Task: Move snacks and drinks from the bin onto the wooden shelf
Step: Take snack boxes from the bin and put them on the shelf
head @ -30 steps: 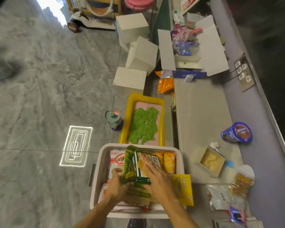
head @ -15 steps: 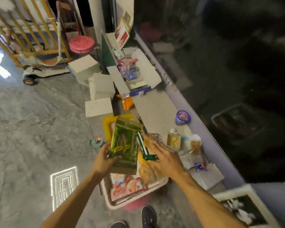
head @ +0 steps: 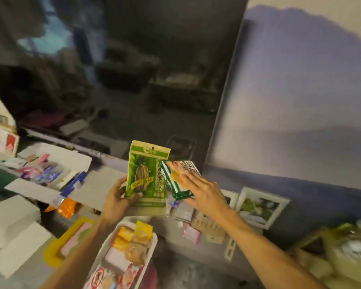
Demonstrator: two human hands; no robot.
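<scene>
I have the left grip point(head: 118, 198) closed on the green seed bag point(head: 145, 176), thumb across its lower front and fingers behind. This holds the bag upright and face-on, so I can read it and set it down on its base. The right grip point(head: 203, 189) is spread flat, fingers straight along the top of the green-and-white carton point(head: 176, 183). Its thumb is hidden under the carton, so I cannot tell whether it clamps from below. The carton tilts against the bag's right edge, touching it. I judge the flat hand is there to keep the two moving as one load rather than to carry the carton alone. Both items are in the air above the far end of the bin point(head: 154, 239), out of it but not yet set down. The bin still holds a layer of yellow, orange and red packets. Just beyond it runs the grey ledge I take for the shelf point(head: 104, 182). Small packets point(head: 193, 225) already lie on it beneath my right forearm, and an open cardboard box point(head: 75, 161) of wrapped sweets sits further left. The bare stretch between them looks like the sensible landing place, the bag standing and the carton beside it. The view is smeared, so finer detail escapes me.
</scene>
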